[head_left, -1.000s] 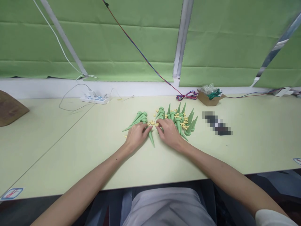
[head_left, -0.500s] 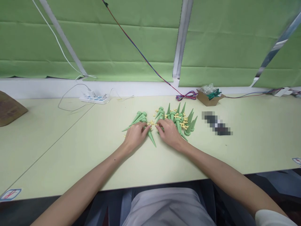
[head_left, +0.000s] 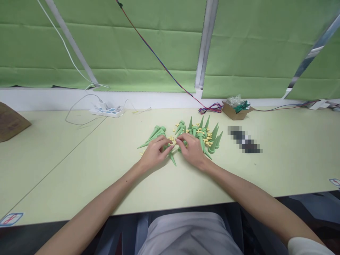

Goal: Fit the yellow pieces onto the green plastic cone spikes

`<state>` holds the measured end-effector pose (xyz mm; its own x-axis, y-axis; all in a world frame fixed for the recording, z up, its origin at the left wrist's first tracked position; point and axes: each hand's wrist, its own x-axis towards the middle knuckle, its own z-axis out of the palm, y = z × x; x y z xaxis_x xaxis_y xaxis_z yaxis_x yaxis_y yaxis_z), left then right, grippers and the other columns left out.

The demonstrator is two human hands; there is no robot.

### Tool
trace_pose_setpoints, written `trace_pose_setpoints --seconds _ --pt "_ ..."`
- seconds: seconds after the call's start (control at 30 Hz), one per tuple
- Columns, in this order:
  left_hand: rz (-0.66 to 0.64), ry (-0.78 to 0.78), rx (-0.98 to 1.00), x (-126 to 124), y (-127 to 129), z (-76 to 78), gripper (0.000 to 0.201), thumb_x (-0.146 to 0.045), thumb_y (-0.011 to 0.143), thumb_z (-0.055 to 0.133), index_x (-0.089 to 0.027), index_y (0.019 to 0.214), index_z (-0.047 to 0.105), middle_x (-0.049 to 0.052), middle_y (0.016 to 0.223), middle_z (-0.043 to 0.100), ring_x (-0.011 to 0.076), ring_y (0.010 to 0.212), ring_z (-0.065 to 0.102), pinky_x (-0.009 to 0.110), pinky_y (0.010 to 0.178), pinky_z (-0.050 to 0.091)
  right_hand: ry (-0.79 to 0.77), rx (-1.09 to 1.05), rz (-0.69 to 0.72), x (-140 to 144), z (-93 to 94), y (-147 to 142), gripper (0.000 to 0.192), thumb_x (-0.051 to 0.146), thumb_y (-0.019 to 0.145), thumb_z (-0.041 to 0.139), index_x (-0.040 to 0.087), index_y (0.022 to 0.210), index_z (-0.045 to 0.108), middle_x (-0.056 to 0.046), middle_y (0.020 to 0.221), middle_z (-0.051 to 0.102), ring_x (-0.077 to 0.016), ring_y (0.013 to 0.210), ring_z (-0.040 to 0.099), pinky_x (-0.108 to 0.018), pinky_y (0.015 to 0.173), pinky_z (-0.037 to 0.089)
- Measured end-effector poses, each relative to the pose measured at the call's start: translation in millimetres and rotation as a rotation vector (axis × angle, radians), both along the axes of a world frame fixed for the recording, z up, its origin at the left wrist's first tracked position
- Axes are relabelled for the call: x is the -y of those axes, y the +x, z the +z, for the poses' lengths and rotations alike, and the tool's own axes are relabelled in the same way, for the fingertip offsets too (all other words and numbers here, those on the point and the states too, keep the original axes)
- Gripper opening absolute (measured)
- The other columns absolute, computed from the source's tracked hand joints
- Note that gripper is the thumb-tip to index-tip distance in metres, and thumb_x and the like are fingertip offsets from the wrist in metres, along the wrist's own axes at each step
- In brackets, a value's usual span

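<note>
My left hand (head_left: 156, 150) and my right hand (head_left: 191, 150) meet over the table, fingertips almost touching. Pinched between both sets of fingers is a small yellow plastic piece (head_left: 174, 142), too small to make out fully. Under my left hand lies a green plastic spike (head_left: 172, 158), its tip pointing toward me and its upper part hidden. Several more green spikes (head_left: 152, 137) lie just beyond my left hand. Beyond and right of my right hand is a heap of green spikes (head_left: 201, 136) mixed with small yellow pieces (head_left: 209, 138).
At the back stand a small cardboard box (head_left: 236, 112) holding clear plastic and green material, a coil of red and blue wire (head_left: 210, 108), and a white power strip (head_left: 107, 111). A blurred-out dark item (head_left: 244, 139) lies to the right. A brown object (head_left: 13, 124) sits far left.
My left hand has shifted slightly to the right, its fingertips now closer to my right hand's and covering more of the spike below. The spikes have stayed put.
</note>
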<state>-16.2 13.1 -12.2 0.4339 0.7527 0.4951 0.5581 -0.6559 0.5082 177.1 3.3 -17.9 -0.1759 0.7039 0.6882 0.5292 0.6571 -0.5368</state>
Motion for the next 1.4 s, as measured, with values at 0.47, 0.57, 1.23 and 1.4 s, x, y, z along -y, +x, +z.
trace_pose_setpoints --seconds 0.47,0.57,1.23,1.4 --pt "-0.043 0.048 0.0 -2.1 -0.6 -1.2 0.023 -0.029 0.1 0.052 -0.02 0.087 0.068 0.006 0.089 0.064 0.0164 0.074 0.057 0.03 0.069 0.045 -0.039 -0.034 0.042 0.3 -4.2 -1.5 0.013 0.024 0.099 0.051 0.02 0.099 0.063 -0.007 0.092 0.072 -0.0202 0.088 0.066 -0.032 0.078 0.05" --pt "-0.04 0.052 0.002 -2.3 -0.9 -1.4 0.022 -0.028 0.1 0.052 -0.019 0.086 0.067 0.005 0.089 0.064 0.0158 0.073 0.056 0.029 0.067 0.044 -0.05 -0.04 0.03 -0.1 -4.9 -1.1 0.013 0.026 0.098 0.053 0.019 0.104 0.062 -0.007 0.091 0.072 -0.0209 0.087 0.067 -0.033 0.078 0.05" --pt "-0.055 0.094 0.005 -6.1 -3.0 -5.0 0.018 -0.024 0.099 0.055 -0.019 0.089 0.068 0.004 0.086 0.064 0.0147 0.071 0.056 0.028 0.066 0.044 -0.045 0.006 0.049 -1.1 -3.6 -0.7 0.016 0.023 0.098 0.05 0.019 0.086 0.06 -0.005 0.083 0.067 -0.0185 0.078 0.06 -0.03 0.072 0.045" --pt "-0.062 0.098 -0.002 -6.5 -3.9 -5.2 0.018 -0.023 0.099 0.054 -0.019 0.089 0.068 0.004 0.086 0.063 0.0147 0.071 0.056 0.028 0.066 0.045 -0.069 -0.002 0.052 -1.0 -2.9 -0.1 0.016 0.023 0.098 0.051 0.019 0.086 0.06 -0.005 0.083 0.067 -0.0188 0.078 0.061 -0.03 0.071 0.045"
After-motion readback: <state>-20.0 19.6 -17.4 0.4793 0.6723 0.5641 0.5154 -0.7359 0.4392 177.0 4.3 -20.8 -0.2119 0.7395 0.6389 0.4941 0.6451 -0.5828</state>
